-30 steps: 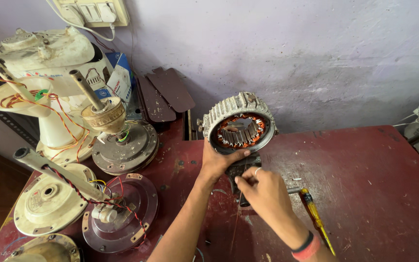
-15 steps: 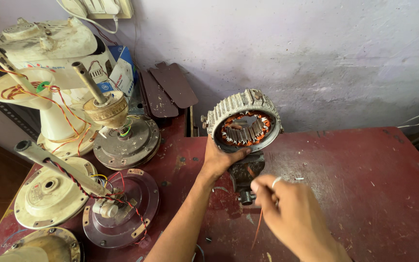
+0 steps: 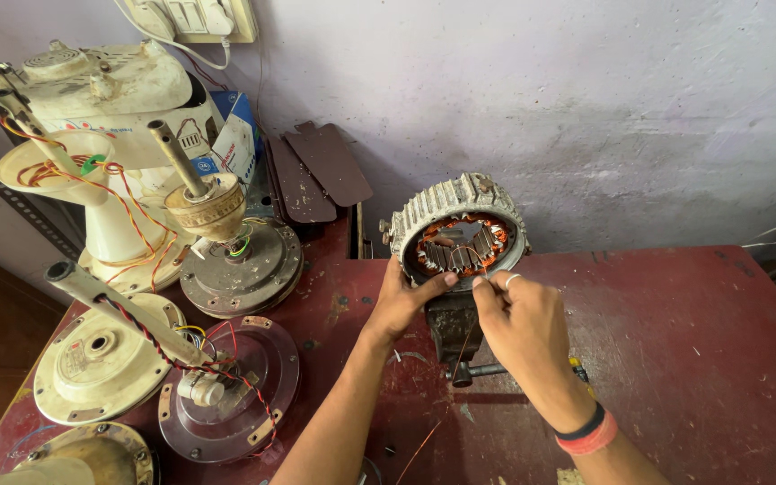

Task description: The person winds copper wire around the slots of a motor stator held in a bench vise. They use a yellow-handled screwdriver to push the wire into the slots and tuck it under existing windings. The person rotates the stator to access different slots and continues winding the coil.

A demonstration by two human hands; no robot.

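At the far left we see dismantled ceiling fan parts: a cream fan housing [image 3: 92, 99] with loose red and yellow wires [image 3: 92, 193], then a cream motor cover [image 3: 92, 359] lying flat on the red workbench [image 3: 675, 359]. Just beside it sits a dark round motor plate [image 3: 242, 269] with a rod standing up from it, and nearer to us a clear-edged round plate [image 3: 226, 395] crossed by a twisted red and black cable. Two brown fan blades [image 3: 321, 171] lean against the grey wall behind.

In the middle, our left hand [image 3: 401, 301] grips the lower left rim of the stator [image 3: 460, 235], thumb laid over its edge. The stator, a ribbed metal ring with copper windings inside, stands on edge in a small bench vise [image 3: 451, 332] near the wall. Our right hand [image 3: 523, 328] is at the stator's lower rim, thumb and forefinger pinched shut on a thin copper wire [image 3: 487, 260] that leads into the windings. A black and red band circles that wrist.
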